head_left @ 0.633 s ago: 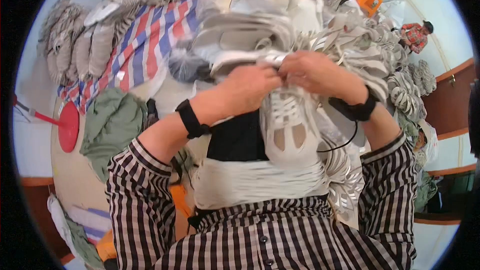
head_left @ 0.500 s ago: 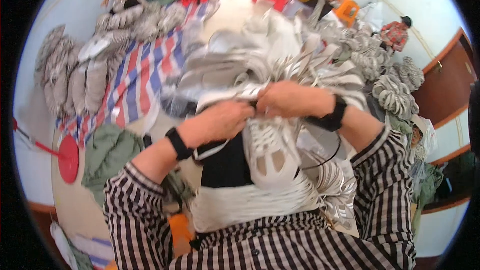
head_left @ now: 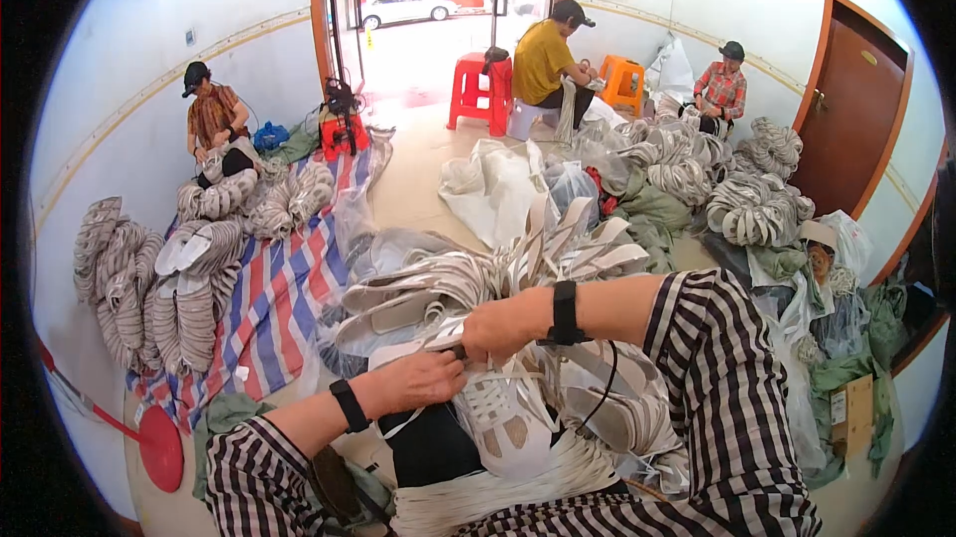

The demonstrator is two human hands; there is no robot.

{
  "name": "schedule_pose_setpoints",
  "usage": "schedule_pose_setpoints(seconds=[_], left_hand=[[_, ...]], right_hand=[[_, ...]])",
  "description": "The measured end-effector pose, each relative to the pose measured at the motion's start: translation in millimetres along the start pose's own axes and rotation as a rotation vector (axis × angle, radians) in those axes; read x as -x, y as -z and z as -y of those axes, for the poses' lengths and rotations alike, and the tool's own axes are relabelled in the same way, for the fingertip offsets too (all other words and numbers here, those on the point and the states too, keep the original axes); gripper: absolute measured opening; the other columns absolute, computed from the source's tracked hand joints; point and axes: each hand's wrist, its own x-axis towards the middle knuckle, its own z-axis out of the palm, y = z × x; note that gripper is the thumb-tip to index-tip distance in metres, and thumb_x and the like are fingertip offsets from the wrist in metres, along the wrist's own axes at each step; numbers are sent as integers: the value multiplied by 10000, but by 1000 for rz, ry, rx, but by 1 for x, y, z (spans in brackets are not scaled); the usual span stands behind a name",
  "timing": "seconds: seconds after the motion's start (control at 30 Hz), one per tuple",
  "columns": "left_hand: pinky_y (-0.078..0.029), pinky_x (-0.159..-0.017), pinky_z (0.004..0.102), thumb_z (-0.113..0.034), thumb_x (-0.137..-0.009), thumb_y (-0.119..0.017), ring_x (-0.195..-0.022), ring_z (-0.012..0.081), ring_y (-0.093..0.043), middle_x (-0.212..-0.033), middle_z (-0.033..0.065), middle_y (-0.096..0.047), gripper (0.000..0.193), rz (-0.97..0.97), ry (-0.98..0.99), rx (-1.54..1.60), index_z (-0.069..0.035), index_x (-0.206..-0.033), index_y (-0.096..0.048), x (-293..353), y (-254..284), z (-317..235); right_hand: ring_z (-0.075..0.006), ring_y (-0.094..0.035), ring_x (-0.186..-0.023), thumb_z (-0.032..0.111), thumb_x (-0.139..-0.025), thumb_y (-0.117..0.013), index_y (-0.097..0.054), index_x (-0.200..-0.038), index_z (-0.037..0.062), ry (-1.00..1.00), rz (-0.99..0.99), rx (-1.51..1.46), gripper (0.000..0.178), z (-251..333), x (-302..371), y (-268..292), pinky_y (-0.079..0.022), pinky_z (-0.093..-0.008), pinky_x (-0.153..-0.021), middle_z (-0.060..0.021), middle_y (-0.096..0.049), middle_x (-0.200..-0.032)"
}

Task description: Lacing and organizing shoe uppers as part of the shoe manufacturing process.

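A white and beige shoe upper (head_left: pixel 508 427) with white laces across its front lies on a black cloth (head_left: pixel 428 449) over my lap. At the upper's far end, my left hand (head_left: pixel 423 381) and my right hand (head_left: pixel 498 328) meet with fingers pinched close together. Just what lies between the fingertips is hidden, though it is by the collar of the upper. Below, a thick bundle of white laces (head_left: pixel 478 505) stretches across my lap. Directly beyond my hands rises a pile of beige shoe uppers (head_left: pixel 428 288). More uppers (head_left: pixel 617 412) are stacked beside my right forearm.
A striped tarp (head_left: pixel 269 328) at left carries bundled uppers (head_left: pixel 119 283). Three people sit farther off, one on a white stool beside red stools (head_left: pixel 481 94). An orange stool (head_left: pixel 622 81), green sacks (head_left: pixel 657 218), a cardboard box (head_left: pixel 852 415) and a red round-based stand (head_left: pixel 160 447) are around.
The view has tilted up, showing more of the doorway and the other people. My hands stay together at the shoe upper's far end; no release is visible.
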Motion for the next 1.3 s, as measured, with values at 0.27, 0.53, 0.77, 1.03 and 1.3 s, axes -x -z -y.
schedule_pose_setpoints(seconds=[0.27,0.53,0.77,1.03,1.3], left_hand=[[-473,-736,320,-117,-752,-540,-845,232,-535,-842,103,-531,105,-41,36,106,-23,-796,-524,-6,-8,0],[-470,-791,364,-69,-707,-560,-909,297,-533,-937,152,-542,155,-4,160,240,9,-841,-558,-15,-10,-5],[-485,-796,413,3,-697,-492,-973,368,-550,-970,207,-580,206,-61,402,546,8,-881,-584,-18,-7,-11],[-489,-706,453,-95,-708,-517,-804,385,-589,-795,205,-602,132,-18,589,502,-12,-768,-601,-29,-10,-10],[-484,-642,457,-123,-731,-510,-698,408,-592,-694,222,-594,168,-72,664,735,6,-715,-615,-17,-22,5]], right_hand=[[-354,-623,-709,118,-677,-642,-640,-728,20,17,-77,83,110,6,7,-3,-486,-443,-613,-170,-633,-709],[-348,-631,-734,120,-728,-599,-633,-742,8,137,-257,136,118,6,21,-20,-494,-437,-621,-164,-645,-749],[-347,-641,-779,233,-740,-621,-655,-816,46,-149,99,60,205,24,5,10,-503,-425,-674,-152,-668,-810],[-337,-649,-814,304,-768,-601,-665,-843,24,-215,61,61,296,16,-5,-1,-505,-426,-722,-164,-674,-842],[-394,-626,-788,253,-776,-563,-649,-837,19,-297,120,-90,256,17,-6,-1,-495,-456,-682,-208,-652,-807]])
